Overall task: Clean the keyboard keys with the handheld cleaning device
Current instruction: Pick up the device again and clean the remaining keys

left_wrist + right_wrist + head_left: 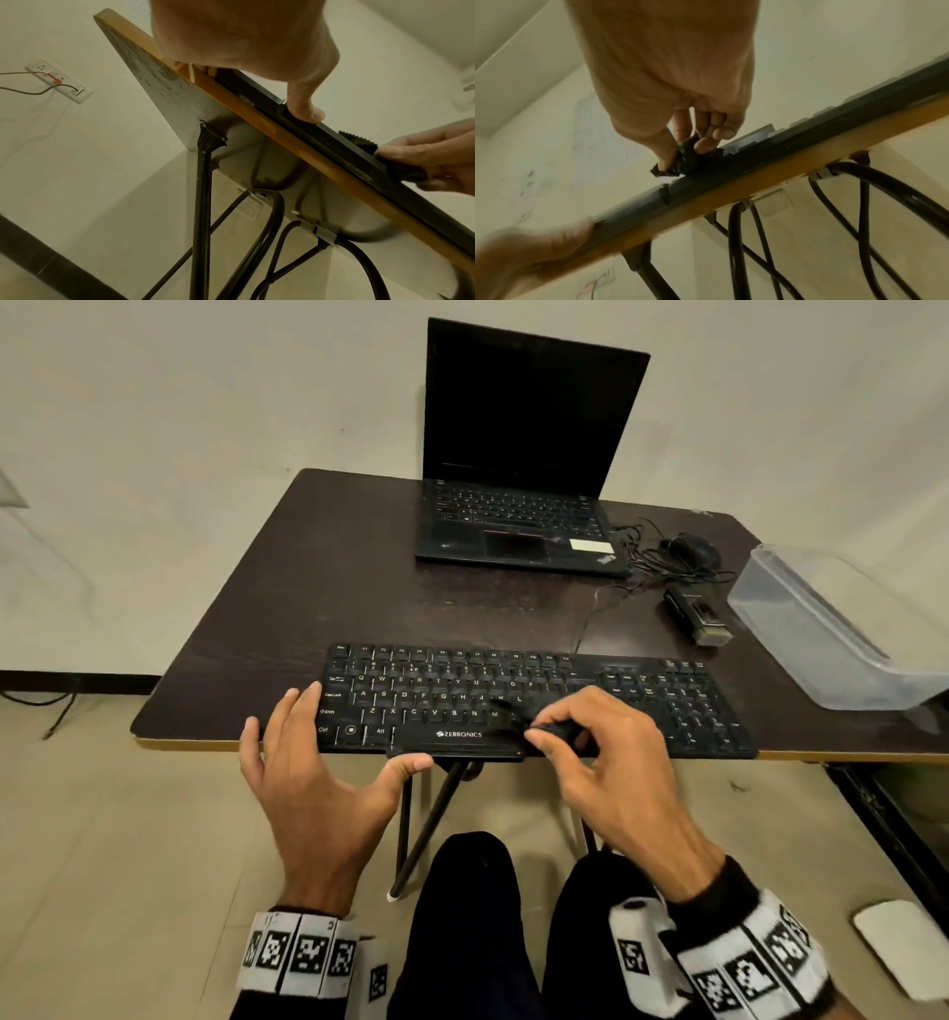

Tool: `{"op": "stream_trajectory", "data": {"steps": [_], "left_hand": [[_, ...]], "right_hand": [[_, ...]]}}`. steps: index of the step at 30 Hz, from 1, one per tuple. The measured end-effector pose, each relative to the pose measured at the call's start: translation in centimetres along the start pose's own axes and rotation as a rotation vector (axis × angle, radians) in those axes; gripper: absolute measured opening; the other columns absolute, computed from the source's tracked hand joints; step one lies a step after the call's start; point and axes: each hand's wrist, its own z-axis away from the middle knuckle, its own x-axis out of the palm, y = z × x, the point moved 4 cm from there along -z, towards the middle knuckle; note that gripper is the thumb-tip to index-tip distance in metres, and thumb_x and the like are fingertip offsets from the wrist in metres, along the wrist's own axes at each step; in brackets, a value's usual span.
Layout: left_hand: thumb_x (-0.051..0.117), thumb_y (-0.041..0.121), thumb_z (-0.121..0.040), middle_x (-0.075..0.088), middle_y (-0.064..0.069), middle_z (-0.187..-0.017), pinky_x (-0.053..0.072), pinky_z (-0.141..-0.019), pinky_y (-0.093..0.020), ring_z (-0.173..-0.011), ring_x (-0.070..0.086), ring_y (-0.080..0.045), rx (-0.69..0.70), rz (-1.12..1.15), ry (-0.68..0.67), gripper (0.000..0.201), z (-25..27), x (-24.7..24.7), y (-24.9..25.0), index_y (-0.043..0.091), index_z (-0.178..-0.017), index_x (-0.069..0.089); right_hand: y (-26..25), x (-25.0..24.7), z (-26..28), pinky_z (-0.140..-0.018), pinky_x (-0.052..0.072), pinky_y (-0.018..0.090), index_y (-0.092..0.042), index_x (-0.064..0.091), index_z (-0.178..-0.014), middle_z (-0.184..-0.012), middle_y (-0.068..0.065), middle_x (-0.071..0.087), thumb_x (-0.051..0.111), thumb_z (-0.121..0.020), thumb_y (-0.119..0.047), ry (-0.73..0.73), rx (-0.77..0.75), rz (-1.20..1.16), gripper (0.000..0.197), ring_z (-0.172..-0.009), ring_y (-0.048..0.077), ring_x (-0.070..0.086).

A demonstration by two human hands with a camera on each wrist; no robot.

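A black Zebronics keyboard lies along the front edge of the dark table. My left hand braces its left end, with straight fingers on the edge and the thumb pressed to the front rim. My right hand pinches a crumpled black cloth on the keys just right of the space bar; the right wrist view shows the cloth between thumb and fingers. The handheld cleaning device, black with a clear end, lies untouched on the table behind the keyboard's right end.
An open black laptop stands at the back of the table. To its right are a black mouse with tangled cable. A clear plastic box sits at the right edge. My knees are under the folding table legs.
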Motion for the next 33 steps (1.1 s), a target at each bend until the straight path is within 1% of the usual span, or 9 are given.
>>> {"op": "stream_trajectory", "data": {"steps": [4,6,10,14,18,21,25,27,33], "left_hand": [[0.060,0.091,-0.073,0.039,-0.016,-0.165,0.016,-0.128,-0.060,-0.159,0.028,-0.032,0.048,-0.045,0.034,0.121,0.1,-0.9,1.7,-0.001,-0.151,0.046],[0.065,0.086,-0.073,0.032,-0.015,-0.169,0.014,-0.129,-0.058,-0.161,0.023,-0.031,0.118,-0.040,0.032,0.122,0.1,-0.8,3.8,-0.001,-0.155,0.041],[0.060,0.095,-0.073,0.037,-0.014,-0.167,0.017,-0.129,-0.056,-0.159,0.027,-0.030,0.167,-0.108,-0.022,0.128,0.7,1.5,5.9,-0.002,-0.154,0.044],[0.057,0.090,-0.079,0.045,-0.014,-0.162,0.025,-0.124,-0.055,-0.150,0.042,-0.034,0.157,-0.155,0.004,0.115,1.7,3.2,5.8,-0.001,-0.149,0.052],[0.038,0.086,-0.087,0.038,-0.018,-0.165,0.025,-0.124,-0.057,-0.150,0.041,-0.037,0.141,-0.159,0.036,0.114,1.8,3.7,6.0,-0.006,-0.154,0.043],[0.037,0.090,-0.084,0.036,-0.019,-0.166,0.025,-0.124,-0.058,-0.152,0.038,-0.036,0.158,-0.197,0.050,0.120,1.8,3.8,5.8,-0.007,-0.156,0.040],[0.040,0.093,-0.080,0.037,-0.020,-0.165,0.026,-0.123,-0.059,-0.151,0.039,-0.038,0.156,-0.193,0.056,0.126,1.7,4.0,5.8,-0.008,-0.155,0.041],[0.038,0.093,-0.081,0.037,-0.021,-0.164,0.025,-0.122,-0.060,-0.150,0.039,-0.040,0.151,-0.197,0.056,0.125,1.6,4.1,5.9,-0.008,-0.154,0.041],[0.030,0.083,-0.088,0.035,-0.021,-0.166,0.025,-0.122,-0.062,-0.152,0.037,-0.040,0.145,-0.182,0.035,0.114,1.7,3.9,6.0,-0.008,-0.155,0.039]], "right_hand": [[0.6,-3.2,0.2,-0.070,0.048,0.016,-0.023,0.080,-0.095,-0.090,-0.014,0.071,0.087,-0.089,-0.018,0.069,0.053,-0.083,0.011,-0.079,0.009,0.065],[1.9,-4.5,0.2,-0.070,0.047,0.012,-0.023,0.081,-0.100,-0.091,-0.013,0.072,0.088,-0.088,-0.017,0.017,0.096,-0.076,0.015,-0.078,0.009,0.065],[3.5,-3.4,0.5,-0.070,0.049,0.012,-0.026,0.080,-0.098,-0.089,-0.014,0.073,0.090,-0.085,-0.014,-0.085,0.161,-0.080,0.020,-0.076,0.010,0.065],[1.4,0.9,-0.4,-0.069,0.043,0.012,-0.020,0.077,-0.089,-0.085,-0.013,0.069,0.083,-0.087,-0.016,-0.005,0.044,-0.104,0.008,-0.074,0.007,0.061],[-1.3,4.1,-1.4,-0.079,0.043,0.015,-0.018,0.074,-0.090,-0.089,-0.011,0.068,0.078,-0.089,-0.019,-0.027,-0.067,-0.082,0.005,-0.083,0.003,0.057],[-0.4,2.9,-1.0,-0.082,0.045,0.023,-0.018,0.074,-0.092,-0.091,-0.013,0.068,0.079,-0.090,-0.020,-0.040,-0.114,-0.045,0.006,-0.084,0.001,0.052],[4.5,-2.0,0.0,-0.079,0.054,0.047,-0.022,0.074,-0.089,-0.086,-0.017,0.067,0.077,-0.087,-0.024,0.099,0.059,0.053,0.004,-0.078,0.001,0.057],[4.8,-2.0,0.1,-0.078,0.055,0.053,-0.021,0.075,-0.089,-0.086,-0.016,0.068,0.076,-0.087,-0.025,0.121,0.091,0.018,0.004,-0.078,0.005,0.061],[-2.0,5.2,-1.9,-0.087,0.046,0.036,-0.021,0.072,-0.090,-0.090,-0.013,0.068,0.077,-0.090,-0.022,0.007,-0.049,-0.088,0.006,-0.085,0.007,0.057]]}}
